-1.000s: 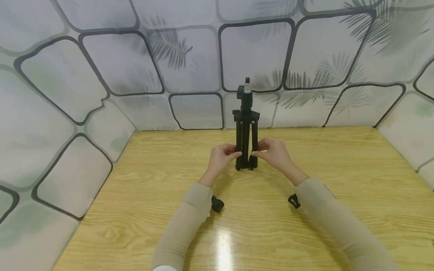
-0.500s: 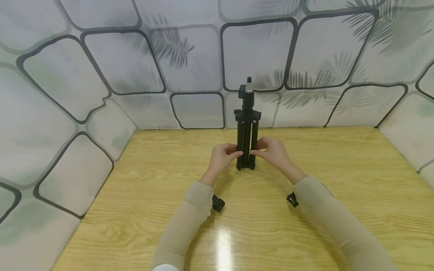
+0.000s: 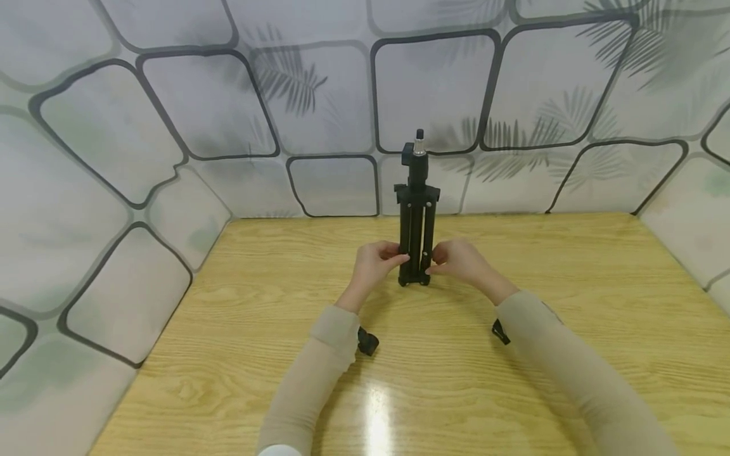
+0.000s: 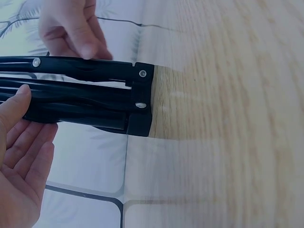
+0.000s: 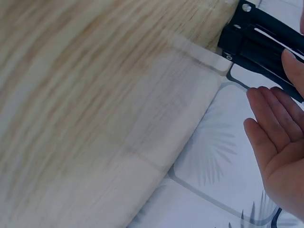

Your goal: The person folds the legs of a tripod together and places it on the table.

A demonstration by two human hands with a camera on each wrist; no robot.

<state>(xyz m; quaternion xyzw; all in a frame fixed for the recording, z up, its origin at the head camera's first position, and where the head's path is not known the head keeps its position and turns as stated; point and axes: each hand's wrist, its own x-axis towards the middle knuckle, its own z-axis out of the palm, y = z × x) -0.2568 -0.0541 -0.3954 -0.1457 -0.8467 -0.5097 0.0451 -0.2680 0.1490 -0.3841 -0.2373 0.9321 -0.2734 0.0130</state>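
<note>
A folded black tripod stand [image 3: 417,196] with a silver tip stands upright towards the back of the wooden table. My left hand [image 3: 373,263] holds its left leg low down, thumb across the front and fingers behind, as the left wrist view also shows. On the other side my right hand [image 3: 461,261] has its thumb at the lower right leg, just above the foot. In the right wrist view that thumb [image 5: 294,71] overlaps the black legs while the other fingers stretch out beneath them. The legs stand nearly together, with narrow gaps between.
The wooden table [image 3: 256,354] spreads out around the stand. Behind it and along both sides rises a padded-looking wall [image 3: 336,101] printed with rounded grey-edged blocks and leaf shapes. Small black devices sit at both wrists.
The right hand has slid down the right leg and slightly outward, baring a rivet there. The left hand keeps its hold. The right leg came in to the middle, then moved out a little.
</note>
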